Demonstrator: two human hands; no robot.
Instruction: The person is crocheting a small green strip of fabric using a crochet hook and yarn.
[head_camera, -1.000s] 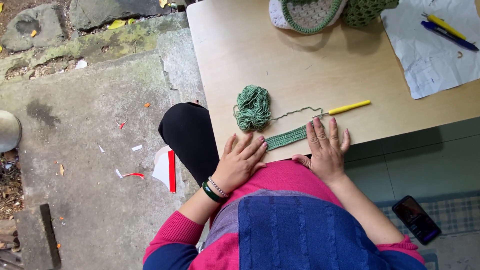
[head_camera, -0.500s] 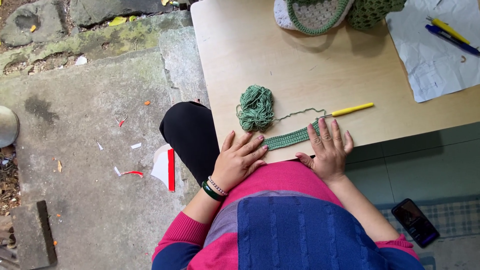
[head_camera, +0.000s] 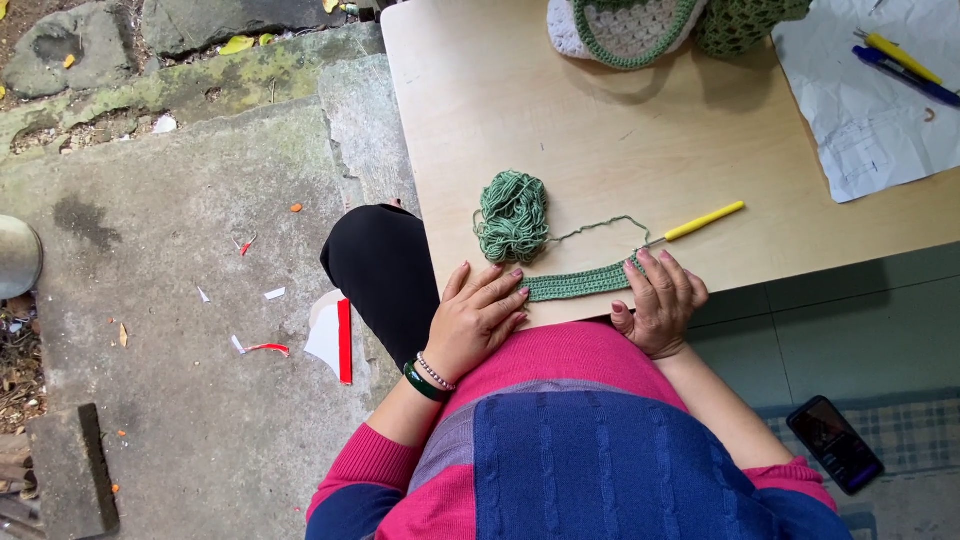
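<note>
Crocheted strip (head_camera: 578, 283): green yarn, ribbed, matt. Yarn ball (head_camera: 512, 215) at its 11 o'clock: same fibre, loose, fuzzy. Crochet hook (head_camera: 703, 221): yellow handle (plastic-looking, smooth). Table (head_camera: 640, 140): pale wood, smooth, satin. Paper sheet (head_camera: 872, 110) at 2 o'clock: white, creased. Ground (head_camera: 180, 220): rough stone.

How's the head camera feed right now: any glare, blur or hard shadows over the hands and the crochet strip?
Head view: soft, even daylight with no glare on the table; the left hand, right hand and green crochet strip are sharp, casting only faint shadows; the yarn ball and yellow crochet hook read clearly; the wide lens bends the table edges slightly.
</note>
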